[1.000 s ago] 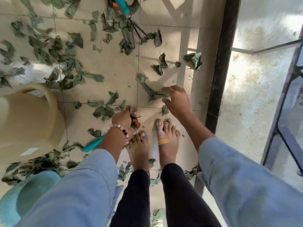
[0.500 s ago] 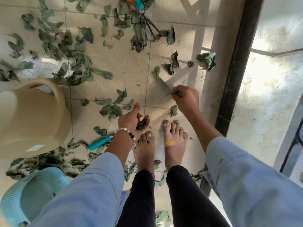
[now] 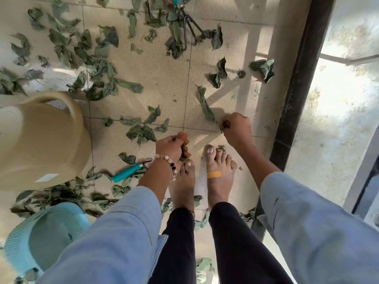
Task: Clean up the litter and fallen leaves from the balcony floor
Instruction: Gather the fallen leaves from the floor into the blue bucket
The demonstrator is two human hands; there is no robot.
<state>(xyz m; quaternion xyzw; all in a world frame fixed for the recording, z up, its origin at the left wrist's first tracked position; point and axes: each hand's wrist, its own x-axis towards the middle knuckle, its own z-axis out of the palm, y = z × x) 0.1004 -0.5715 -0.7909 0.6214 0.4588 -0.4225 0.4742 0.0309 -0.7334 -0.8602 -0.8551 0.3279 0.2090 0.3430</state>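
The balcony floor (image 3: 164, 83) is laid with beige square tiles, crossed by sun patches and slanting shadows. Dry green leaves (image 3: 98, 64) lie scattered over most of it, thickest toward the upper left and in a heap (image 3: 59, 197) along the lower left, between a tan plastic bucket (image 3: 39, 144) and a light blue basket (image 3: 45, 236). A dark metal rail (image 3: 295, 95) runs along the right edge of the tiles, with a stained pale surface (image 3: 332, 128) beyond it.

The person stands barefoot, both arms in blue sleeves reaching down. The left hand (image 3: 171, 145), with a bead bracelet at the wrist, has its grip curled round a small bunch of leaves just above the left foot (image 3: 183, 181). The right hand (image 3: 238, 128) has its grip closed on a dark leaf scrap, beside one long leaf (image 3: 205, 105) lying on the tile.

A teal-handled tool (image 3: 128, 172) lies on the floor near the left wrist. A small hand rake (image 3: 187, 23) lies among leaves at the top.
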